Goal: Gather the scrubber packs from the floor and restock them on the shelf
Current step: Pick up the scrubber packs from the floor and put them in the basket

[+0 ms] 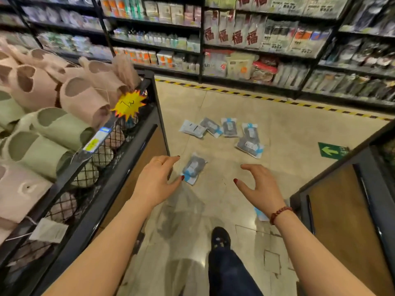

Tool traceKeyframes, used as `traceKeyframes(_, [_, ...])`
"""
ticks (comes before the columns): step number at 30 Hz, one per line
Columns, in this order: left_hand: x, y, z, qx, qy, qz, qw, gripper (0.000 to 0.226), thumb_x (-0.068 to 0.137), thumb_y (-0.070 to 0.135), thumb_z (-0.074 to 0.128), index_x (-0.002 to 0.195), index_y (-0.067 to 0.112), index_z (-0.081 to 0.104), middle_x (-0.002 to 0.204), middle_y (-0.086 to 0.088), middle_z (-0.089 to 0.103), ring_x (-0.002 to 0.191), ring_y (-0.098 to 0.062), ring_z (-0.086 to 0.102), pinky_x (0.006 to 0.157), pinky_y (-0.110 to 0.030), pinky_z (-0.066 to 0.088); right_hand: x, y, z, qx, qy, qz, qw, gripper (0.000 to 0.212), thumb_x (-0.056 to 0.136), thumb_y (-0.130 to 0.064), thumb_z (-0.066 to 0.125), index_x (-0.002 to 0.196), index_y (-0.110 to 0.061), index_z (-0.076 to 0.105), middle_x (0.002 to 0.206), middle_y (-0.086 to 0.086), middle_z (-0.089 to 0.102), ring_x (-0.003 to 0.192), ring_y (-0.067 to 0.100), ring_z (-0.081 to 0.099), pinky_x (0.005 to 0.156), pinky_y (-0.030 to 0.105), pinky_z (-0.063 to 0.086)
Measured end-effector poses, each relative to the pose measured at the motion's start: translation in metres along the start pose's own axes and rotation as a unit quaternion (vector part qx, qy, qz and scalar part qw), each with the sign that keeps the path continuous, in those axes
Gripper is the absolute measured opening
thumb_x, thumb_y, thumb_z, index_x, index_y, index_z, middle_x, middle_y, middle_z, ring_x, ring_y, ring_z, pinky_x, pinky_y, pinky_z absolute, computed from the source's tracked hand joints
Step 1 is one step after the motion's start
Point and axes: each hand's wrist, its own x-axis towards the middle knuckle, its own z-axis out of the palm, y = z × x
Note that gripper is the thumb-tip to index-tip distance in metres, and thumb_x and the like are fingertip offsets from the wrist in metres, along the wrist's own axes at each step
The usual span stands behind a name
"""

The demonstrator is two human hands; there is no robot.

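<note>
Several scrubber packs, grey pads in clear bags with blue trim, lie scattered on the beige tile floor. The nearest pack (193, 168) lies just past my left hand (157, 179), which hovers above it with relaxed fingers and holds nothing. A cluster of packs (222, 130) lies farther ahead, with a larger pack (250, 146) to its right. Another pack (261, 214) peeks out from behind my right wrist. My right hand (259, 184) is raised with spread, loosely curved fingers and is empty. The shelves (245, 52) stand at the back.
A black wire bin (119, 146) full of pink and green slippers stands on my left, with a yellow price star. A dark wooden display (342, 206) stands on my right. Yellow-black tape (256, 96) runs along the shelf base. My foot (221, 238) is on the floor below.
</note>
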Motion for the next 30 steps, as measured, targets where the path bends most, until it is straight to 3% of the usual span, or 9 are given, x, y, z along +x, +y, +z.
traceKeyframes(8, [0.127,-0.001,0.025,-0.013,-0.028,-0.069,0.997,0.058,0.084,0.040,0.064,0.136,0.017,0.053,0.125,-0.006,0.061,0.120,-0.027,0.052,0.094,-0.039,0.048,0.152,0.041,-0.005,0.036,-0.044,0.008,0.998,0.044,0.087,-0.038,0.066,0.126,-0.020,0.058,0.129,-0.001,0.058,0.121,0.018,0.049,0.094,0.020,0.032])
traceKeyframes(16, [0.234,-0.039,0.043,-0.027,-0.048,-0.103,0.993,0.058,0.087,0.038,0.067,0.139,0.019,0.051,0.130,-0.003,0.058,0.123,-0.021,0.048,0.096,-0.028,0.040,0.275,0.051,0.007,0.060,-0.073,0.021,0.995,0.045,0.088,-0.038,0.066,0.128,-0.021,0.056,0.131,-0.001,0.057,0.122,0.019,0.050,0.099,0.028,0.038])
traceKeyframes(21, [0.314,-0.077,0.056,-0.049,-0.063,-0.100,0.992,0.058,0.088,0.035,0.068,0.140,0.018,0.050,0.134,-0.005,0.056,0.127,-0.022,0.045,0.100,-0.031,0.040,0.346,0.055,0.024,0.071,-0.064,0.061,0.994,0.045,0.087,-0.038,0.066,0.127,-0.020,0.057,0.131,0.001,0.057,0.123,0.020,0.050,0.104,0.037,0.042])
traceKeyframes(30, [0.440,-0.092,0.093,-0.077,-0.124,-0.085,0.986,0.057,0.090,0.034,0.066,0.142,0.019,0.047,0.139,-0.004,0.052,0.130,-0.021,0.041,0.101,-0.029,0.036,0.435,0.090,0.028,0.102,-0.068,0.140,0.982,0.046,0.087,-0.035,0.069,0.128,-0.019,0.057,0.134,0.003,0.056,0.124,0.021,0.050,0.105,0.038,0.042])
